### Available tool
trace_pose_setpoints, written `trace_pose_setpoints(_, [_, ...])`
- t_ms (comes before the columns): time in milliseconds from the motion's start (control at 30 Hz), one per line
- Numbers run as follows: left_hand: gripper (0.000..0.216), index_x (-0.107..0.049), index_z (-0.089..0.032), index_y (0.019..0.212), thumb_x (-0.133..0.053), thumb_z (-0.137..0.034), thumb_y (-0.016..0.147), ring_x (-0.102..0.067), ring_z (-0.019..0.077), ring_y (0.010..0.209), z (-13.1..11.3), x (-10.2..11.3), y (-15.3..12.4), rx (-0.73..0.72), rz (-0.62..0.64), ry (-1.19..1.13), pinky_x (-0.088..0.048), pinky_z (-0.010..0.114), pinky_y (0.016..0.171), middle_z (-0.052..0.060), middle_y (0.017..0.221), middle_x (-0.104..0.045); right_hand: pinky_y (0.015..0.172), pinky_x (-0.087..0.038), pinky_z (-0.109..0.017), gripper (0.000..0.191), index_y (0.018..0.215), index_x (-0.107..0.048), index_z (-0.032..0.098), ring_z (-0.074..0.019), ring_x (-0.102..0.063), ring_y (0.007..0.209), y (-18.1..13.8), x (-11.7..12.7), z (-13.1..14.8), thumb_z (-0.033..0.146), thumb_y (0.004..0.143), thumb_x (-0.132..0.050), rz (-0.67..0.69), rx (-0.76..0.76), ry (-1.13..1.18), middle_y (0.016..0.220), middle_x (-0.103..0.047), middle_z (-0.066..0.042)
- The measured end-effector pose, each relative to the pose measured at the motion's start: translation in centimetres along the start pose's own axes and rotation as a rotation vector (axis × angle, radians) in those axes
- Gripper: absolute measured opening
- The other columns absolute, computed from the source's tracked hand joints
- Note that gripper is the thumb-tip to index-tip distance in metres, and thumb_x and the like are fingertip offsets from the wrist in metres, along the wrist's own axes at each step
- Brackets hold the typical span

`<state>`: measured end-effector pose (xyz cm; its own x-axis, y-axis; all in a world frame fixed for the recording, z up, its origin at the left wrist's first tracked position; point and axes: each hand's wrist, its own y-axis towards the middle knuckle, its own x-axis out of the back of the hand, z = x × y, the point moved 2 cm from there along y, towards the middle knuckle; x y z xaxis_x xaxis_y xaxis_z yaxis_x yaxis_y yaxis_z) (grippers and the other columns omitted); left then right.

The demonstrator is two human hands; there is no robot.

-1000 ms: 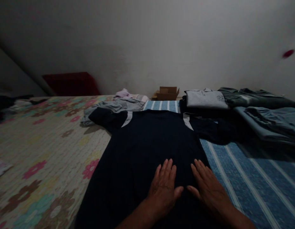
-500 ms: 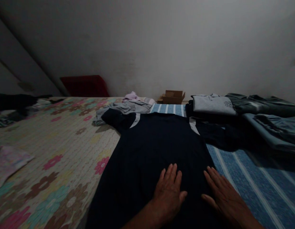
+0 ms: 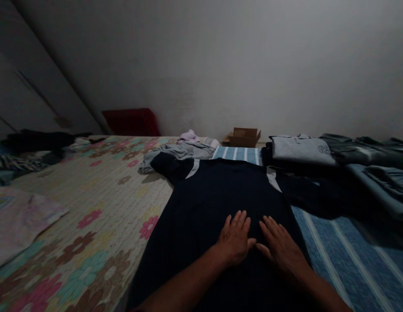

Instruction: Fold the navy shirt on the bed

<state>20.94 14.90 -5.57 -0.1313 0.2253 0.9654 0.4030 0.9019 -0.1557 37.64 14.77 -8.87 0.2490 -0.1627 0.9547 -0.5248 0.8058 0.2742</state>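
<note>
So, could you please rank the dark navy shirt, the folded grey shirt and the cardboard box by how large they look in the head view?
1. The dark navy shirt, spread flat under both hands, by far the largest.
2. The folded grey shirt.
3. The cardboard box, though it sits farthest from the camera, so its true size is unsure.

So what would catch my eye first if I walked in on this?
Probably the dark navy shirt spread flat in the middle, with the left hand and right hand pressed palm-down on it, side by side. Then the bright flowered bedspread on the left, and the folded clothes stacked at the far right.
</note>
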Motion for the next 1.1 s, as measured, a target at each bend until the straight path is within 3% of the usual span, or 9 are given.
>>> trace_pose_setpoints(133, [0.069, -0.02, -0.015, 0.144, -0.016, -0.058, 0.091, -0.002, 0.0238, 0.14, 0.5, -0.9, -0.4, -0.018, 0.016, -0.034, -0.01, 0.051, 0.112, 0.011, 0.153, -0.009, 0.105, -0.031, -0.048, 0.064, 0.134, -0.044, 0.013, -0.0278, -0.03, 0.132, -1.5, -1.5, -0.6, 0.058, 0.088, -0.038, 0.009, 0.007, 0.006, 0.143, -0.035, -0.014])
trace_pose_setpoints(500, [0.073, -0.017, -0.016, 0.145, -0.014, -0.062, 0.089, 0.002, 0.0227, 0.14, 0.5, -0.7, -0.7, -0.013, 0.017, -0.073, -0.006, 0.051, 0.112, 0.01, 0.153, -0.004, 0.106, -0.03, -0.046, 0.055, 0.138, -0.039, 0.021, -0.024, -0.028, 0.134, -1.5, -0.7, -1.0, 0.05, 0.092, -0.033, 0.095, -0.079, 0.141, 0.145, -0.033, -0.008])
trace_pose_setpoints(700, [0.072, -0.023, -0.013, 0.143, -0.025, -0.06, 0.088, -0.003, 0.0273, 0.14, 0.0, 1.1, 0.2, 0.01, 0.156, -0.089, -0.009, 0.053, 0.11, 0.014, 0.152, -0.009, 0.103, -0.033, -0.05, 0.058, 0.132, -0.048, 0.02, -0.0294, -0.032, 0.131, -1.6, -1.3, -0.8, 0.055, 0.087, -0.041, 0.038, -0.018, 0.069, 0.142, -0.037, -0.012])
trace_pose_setpoints(867, [0.075, -0.021, -0.013, 0.144, -0.02, -0.063, 0.088, 0.001, 0.0253, 0.14, 0.3, 1.0, 1.4, -0.011, 0.039, -0.103, -0.007, 0.051, 0.111, 0.014, 0.152, -0.005, 0.099, -0.039, -0.051, 0.058, 0.131, -0.05, 0.02, -0.0312, -0.036, 0.129, -1.7, -1.7, -0.9, 0.056, 0.087, -0.041, 0.0, 0.029, 0.014, 0.14, -0.041, -0.013])
trace_pose_setpoints(1100, [0.079, -0.016, -0.013, 0.145, -0.013, -0.067, 0.086, 0.006, 0.0243, 0.14, 0.6, -0.2, 1.2, -0.028, 0.044, -0.122, -0.003, 0.051, 0.111, 0.012, 0.153, -0.003, 0.098, -0.039, -0.05, 0.058, 0.13, -0.05, 0.021, -0.0304, -0.037, 0.129, -2.1, -2.4, -1.1, 0.057, 0.086, -0.041, -0.048, 0.053, -0.02, 0.14, -0.04, -0.013])
